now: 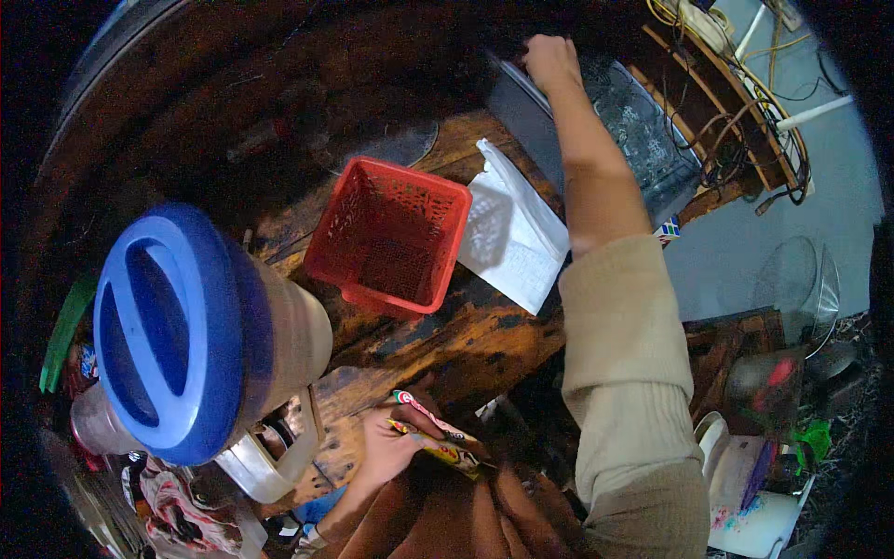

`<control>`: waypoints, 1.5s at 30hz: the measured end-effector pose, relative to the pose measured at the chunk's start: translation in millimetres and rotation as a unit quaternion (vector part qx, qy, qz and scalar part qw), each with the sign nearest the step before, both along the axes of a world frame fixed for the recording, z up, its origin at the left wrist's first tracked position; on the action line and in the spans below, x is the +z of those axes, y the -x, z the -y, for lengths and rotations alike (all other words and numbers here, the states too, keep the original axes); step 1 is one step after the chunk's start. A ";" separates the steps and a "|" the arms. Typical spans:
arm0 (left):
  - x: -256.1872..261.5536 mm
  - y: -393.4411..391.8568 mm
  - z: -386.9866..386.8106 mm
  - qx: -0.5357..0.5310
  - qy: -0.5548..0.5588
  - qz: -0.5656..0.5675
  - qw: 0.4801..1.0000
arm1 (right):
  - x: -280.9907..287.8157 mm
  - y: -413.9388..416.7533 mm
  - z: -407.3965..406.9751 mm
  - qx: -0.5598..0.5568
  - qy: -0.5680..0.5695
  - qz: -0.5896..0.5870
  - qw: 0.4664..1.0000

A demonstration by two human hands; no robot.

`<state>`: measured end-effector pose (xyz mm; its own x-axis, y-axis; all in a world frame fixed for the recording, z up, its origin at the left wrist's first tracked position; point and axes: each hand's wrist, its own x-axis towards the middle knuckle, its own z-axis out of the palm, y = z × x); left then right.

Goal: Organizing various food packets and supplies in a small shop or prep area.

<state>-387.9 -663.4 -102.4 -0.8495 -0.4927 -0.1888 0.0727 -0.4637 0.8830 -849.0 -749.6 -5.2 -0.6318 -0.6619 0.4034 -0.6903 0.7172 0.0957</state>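
Observation:
My left hand [391, 447] is low in the picture, close to my body, gripping colourful printed packets [447, 447] in yellow, red and green. My right arm stretches to the far side, where my right hand [554, 64] is curled above a dark glossy panel [628, 119]. Its fingertips are lost in shadow, so whether they hold anything is unclear. Between the hands, a red plastic basket [387, 304] with perforated sides stands on the worn wooden table [482, 325]. Beside it lies a folded white paper [517, 244] bearing writing, with the basket's shadow across it.
At left stands a large jug [293, 328] with a blue lid [167, 335]. Tangled cables [726, 133] hang along a wooden rack at upper right. A puzzle cube [667, 229] sits beside my right forearm. Crumpled cloth [188, 510] lies at lower left.

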 end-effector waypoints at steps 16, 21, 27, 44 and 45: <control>2.6 5.5 4.2 -0.012 0.030 0.034 0.999 | 71.4 -157.7 -139.6 0.321 0.205 -0.242 0.892; 35.8 38.6 16.6 0.034 0.057 0.105 0.992 | 60.4 -228.8 -208.3 0.304 0.128 0.000 0.944; 26.5 58.7 40.5 0.185 0.170 0.044 0.967 | 14.7 -257.1 -224.6 0.357 0.098 0.088 0.925; 15.5 -2.6 -4.6 0.095 0.187 -0.042 0.977 | -11.1 -272.1 -149.4 0.429 0.097 0.151 0.885; 11.9 0.9 -3.5 0.097 0.186 -0.043 0.977 | -12.0 -271.1 -149.0 0.431 0.097 0.151 0.885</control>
<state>-388.9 -659.9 -90.5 -0.7387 -0.6662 0.1023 0.2084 -0.0814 0.9747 -577.9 -600.6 -17.2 -0.0252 -0.8874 0.4603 -0.9619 -0.1039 -0.2530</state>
